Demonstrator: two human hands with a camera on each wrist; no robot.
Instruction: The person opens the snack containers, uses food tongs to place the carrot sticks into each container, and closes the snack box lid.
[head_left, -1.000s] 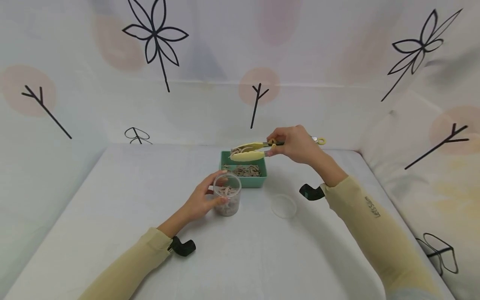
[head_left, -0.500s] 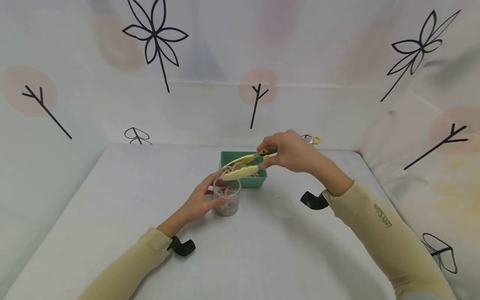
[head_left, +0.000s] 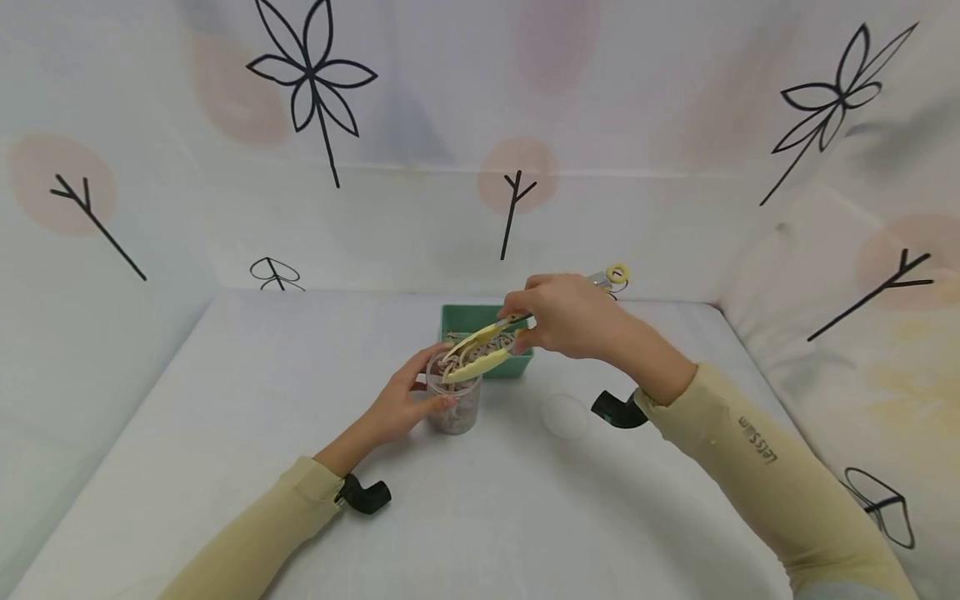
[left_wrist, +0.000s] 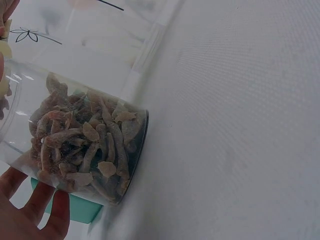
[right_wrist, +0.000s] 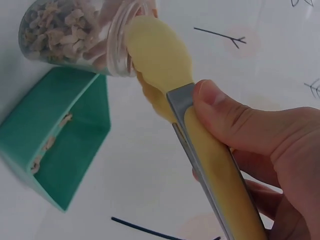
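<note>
My left hand [head_left: 401,404] holds a clear plastic jar [head_left: 459,417] upright on the table, fingers round its side. Greyish-brown twisted strips [left_wrist: 75,140] fill much of the jar in the left wrist view. In my right hand [head_left: 570,317] are kitchen tongs with yellow tips [right_wrist: 160,55], gripped by the handles and slanting down to the left. Their tips are at the jar's mouth, with some strips between them. Behind the jar stands a green rectangular box [head_left: 517,367], partly covered by the tongs, with more strips [right_wrist: 48,144] inside.
A translucent round lid [head_left: 565,417] lies on the white tabletop [head_left: 480,525], right of the jar. Patterned cloth walls [head_left: 405,225] enclose the table at the back and sides. Black wrist mounts [head_left: 366,495] stick out from both sleeves.
My right hand has brought the tongs with strips down and left, from above the green box to the jar's mouth. The left hand and jar have stayed in place.
</note>
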